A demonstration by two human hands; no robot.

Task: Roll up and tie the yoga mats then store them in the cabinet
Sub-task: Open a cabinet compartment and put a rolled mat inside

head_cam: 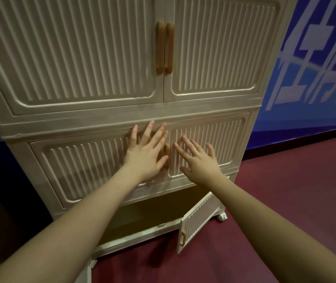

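Head view. Cream ribbed cabinet (110, 123) in three tiers, standing on a dark red floor (285, 201) against a blue wall with pale lettering (316, 58).

Top tier: two tall doors closed, paired wooden handles (164, 48) side by side at the centre seam.

Middle tier: two doors closed, meeting at a centre seam. Left hand (145, 154) laid flat on the left middle door (81, 166), fingers straight and spread, fingertips reaching the ledge above, thumb across the wooden handle (166, 153) at the seam; nothing held. Right hand (200, 160) at the right middle door (210, 146), fingers straight and fanned, thumb out toward the seam; nothing held; contact with the door surface not clearly visible. Both bare forearms extended from the lower frame edge toward the doors.

Bottom tier: compartment (148, 215) open, interior dim and shadowed, contents not discernible. Right bottom door (199, 219) swung outward over the floor, small wooden handle (183, 237) near its free edge. Edge of another open door (88, 270) just visible at lower left, beside the left forearm. Caster (222, 217) under the right front corner of the cabinet.

Yoga mats: none visible anywhere on the floor or in the hands; whether any lie behind the closed doors or in the dark lower compartment cannot be told.
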